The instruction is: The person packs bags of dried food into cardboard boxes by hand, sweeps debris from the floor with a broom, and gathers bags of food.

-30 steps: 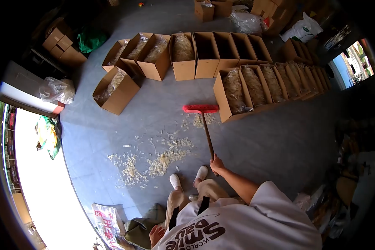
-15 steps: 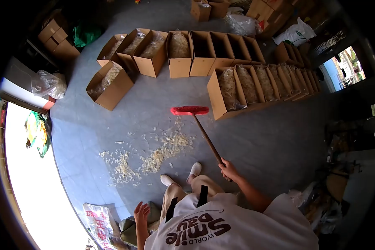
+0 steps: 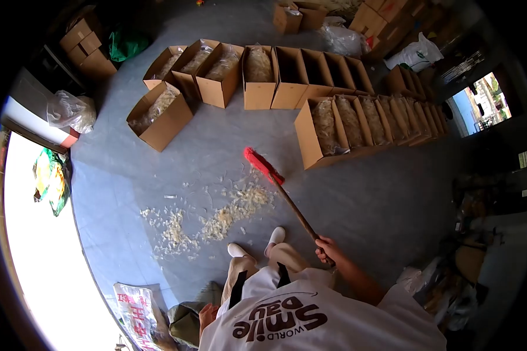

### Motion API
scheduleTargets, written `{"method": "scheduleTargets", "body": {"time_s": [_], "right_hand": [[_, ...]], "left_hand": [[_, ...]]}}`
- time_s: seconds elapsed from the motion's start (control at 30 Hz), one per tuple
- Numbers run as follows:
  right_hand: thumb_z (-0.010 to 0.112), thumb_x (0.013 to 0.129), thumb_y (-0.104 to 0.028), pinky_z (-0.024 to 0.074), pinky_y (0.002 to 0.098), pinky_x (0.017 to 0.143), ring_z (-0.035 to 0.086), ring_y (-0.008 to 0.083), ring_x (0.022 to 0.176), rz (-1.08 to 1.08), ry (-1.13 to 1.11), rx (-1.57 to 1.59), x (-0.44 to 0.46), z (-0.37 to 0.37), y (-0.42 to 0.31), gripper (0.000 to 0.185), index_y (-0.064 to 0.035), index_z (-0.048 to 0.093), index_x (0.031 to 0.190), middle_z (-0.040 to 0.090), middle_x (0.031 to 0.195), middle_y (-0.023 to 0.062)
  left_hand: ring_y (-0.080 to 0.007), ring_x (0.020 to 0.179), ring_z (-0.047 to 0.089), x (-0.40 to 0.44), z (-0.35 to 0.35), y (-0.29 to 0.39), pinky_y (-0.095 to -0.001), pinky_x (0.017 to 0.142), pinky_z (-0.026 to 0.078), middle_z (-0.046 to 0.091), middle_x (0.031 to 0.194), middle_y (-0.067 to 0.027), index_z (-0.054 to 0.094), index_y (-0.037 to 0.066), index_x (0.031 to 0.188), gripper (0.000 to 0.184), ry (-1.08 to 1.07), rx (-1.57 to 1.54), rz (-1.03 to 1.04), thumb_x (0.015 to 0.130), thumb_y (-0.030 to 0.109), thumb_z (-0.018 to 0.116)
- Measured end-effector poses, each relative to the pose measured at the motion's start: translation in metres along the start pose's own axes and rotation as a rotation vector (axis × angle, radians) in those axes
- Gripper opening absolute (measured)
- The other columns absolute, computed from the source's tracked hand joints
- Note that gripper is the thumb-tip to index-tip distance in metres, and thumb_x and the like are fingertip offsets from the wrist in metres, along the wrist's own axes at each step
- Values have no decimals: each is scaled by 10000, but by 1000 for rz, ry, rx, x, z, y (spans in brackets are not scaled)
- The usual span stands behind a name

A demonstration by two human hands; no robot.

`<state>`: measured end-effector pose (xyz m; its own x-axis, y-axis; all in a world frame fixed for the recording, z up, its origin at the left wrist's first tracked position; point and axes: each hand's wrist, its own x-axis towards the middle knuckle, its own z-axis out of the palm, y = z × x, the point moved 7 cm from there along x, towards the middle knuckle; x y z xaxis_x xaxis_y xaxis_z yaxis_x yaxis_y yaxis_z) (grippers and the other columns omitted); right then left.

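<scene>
To the near left of the pile of pale scraps [image 3: 234,212], a printed sack [image 3: 136,316] lies flat. A cardboard box [image 3: 168,130] stands on the pile's far left, and just left of the pile is a smaller patch of scraps [image 3: 175,234]. On the pile's near side, beside a dark green bundle [image 3: 186,324], the left hand [image 3: 208,315] is low against the body and partly covered; I cannot tell whether it holds anything. It is well apart from the right hand. White shoes [image 3: 236,250] stand just on the pile's near side.

At the pile's far right edge is the red head [image 3: 263,166] of the broom [image 3: 298,212], its long axis slanting from far left to near right, nearly in line with the handle; whether it touches the floor is unclear. The handle comes back past the pile's right side to the right hand [image 3: 327,250], whose fingers wrap it close to the end. This hand is the nearer: from it, the head lies forward and leftward. A row of filled boxes [image 3: 315,155] stands to the pile's far right.
</scene>
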<state>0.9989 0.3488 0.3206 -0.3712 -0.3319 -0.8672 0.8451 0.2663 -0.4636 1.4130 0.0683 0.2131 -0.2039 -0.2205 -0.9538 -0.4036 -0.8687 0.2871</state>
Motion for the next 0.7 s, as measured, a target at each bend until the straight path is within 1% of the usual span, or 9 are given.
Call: {"method": "scheduleTargets", "body": {"time_s": [0.03,0.27,0.3,0.33,0.4,0.43,0.53,0.6,0.7], "right_hand": [[420,802,-211,297,205,310,349,52,362,-4,56,-36,-9,4,-3,119,-125,399,883,403,531,-9],[414,805,-207,314,208,331,347,58,355,1,252,25,2,-7,-6,98,-127,374,847,409,531,3],[432,795,-183,336,214,341,374,83,352,33,280,83,17,-15,0,105,-88,409,758,413,503,18],[432,795,-183,336,214,341,374,83,352,40,267,71,37,-19,5,105,-88,409,758,413,503,18],[483,756,-159,370,238,359,427,126,361,223,160,-267,69,-17,24,195,-48,445,600,431,463,41],[517,701,-122,403,266,383,463,168,372,167,141,-360,70,6,22,264,-44,434,462,445,433,63],[450,646,-41,420,286,387,476,186,383,301,43,-216,95,58,56,169,-29,457,478,458,446,83],[450,628,-24,414,290,380,477,186,389,317,-21,-384,76,109,56,156,-31,453,472,457,450,82],[441,672,-5,383,290,381,431,154,383,423,-245,-109,59,182,82,156,-29,422,519,420,453,57]], "left_hand": [[-252,734,556,-1,-6,1,-332,625,466,534,871,-137,387,30,1084,338,13,-15,16,776,138,475],[-231,717,559,-9,-16,42,-319,613,466,538,864,-130,391,31,1080,328,23,-108,222,780,137,468],[-218,714,561,-15,-8,51,-311,606,465,542,859,-123,404,34,1070,315,26,-107,243,779,138,467],[-192,708,565,-19,3,62,-294,594,464,549,850,-110,431,39,1048,290,19,-94,277,778,139,465],[-186,712,564,-22,14,68,-284,599,460,549,863,-104,443,45,1039,281,-15,-123,304,777,143,469],[-187,708,565,-23,17,67,-280,597,460,548,870,-105,443,42,1038,282,-24,-106,301,776,143,471],[-196,693,567,-25,16,54,-278,591,462,549,874,-113,442,29,1035,285,-39,-113,310,774,137,475],[-202,710,565,-17,0,28,-285,607,457,552,862,-115,437,22,1037,296,-58,-153,333,770,141,483],[-210,698,562,-23,-22,-9,-295,585,458,553,836,-116,424,18,1045,309,8,-234,240,763,131,482]]}}
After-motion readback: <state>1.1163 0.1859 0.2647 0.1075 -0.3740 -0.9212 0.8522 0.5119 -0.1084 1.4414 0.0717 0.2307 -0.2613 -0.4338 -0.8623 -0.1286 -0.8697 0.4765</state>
